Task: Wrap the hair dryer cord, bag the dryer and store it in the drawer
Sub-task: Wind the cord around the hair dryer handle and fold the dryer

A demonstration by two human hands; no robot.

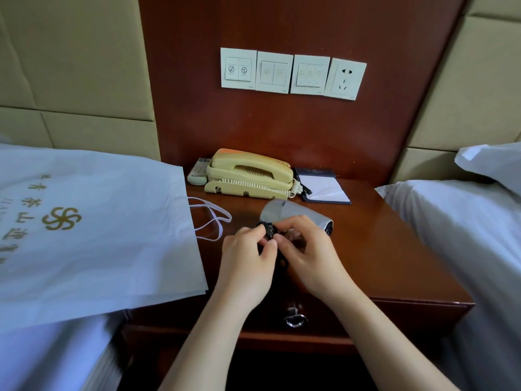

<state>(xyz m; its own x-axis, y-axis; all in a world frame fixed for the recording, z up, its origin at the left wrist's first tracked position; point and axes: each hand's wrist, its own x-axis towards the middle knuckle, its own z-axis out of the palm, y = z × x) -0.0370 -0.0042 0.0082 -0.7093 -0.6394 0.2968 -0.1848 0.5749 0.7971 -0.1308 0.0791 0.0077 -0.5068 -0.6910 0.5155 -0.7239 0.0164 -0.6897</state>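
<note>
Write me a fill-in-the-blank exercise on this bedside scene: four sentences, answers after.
The left hand and right hand both pinch the black coiled ____ beside the silver hair dryer.
The white bag lies on the bed to the ____ of the nightstand.
The drawer under the nightstand top is ____.
The cream telephone stands between a remote control and a ____.
Missing words: cord; left; closed; notepad.
</note>
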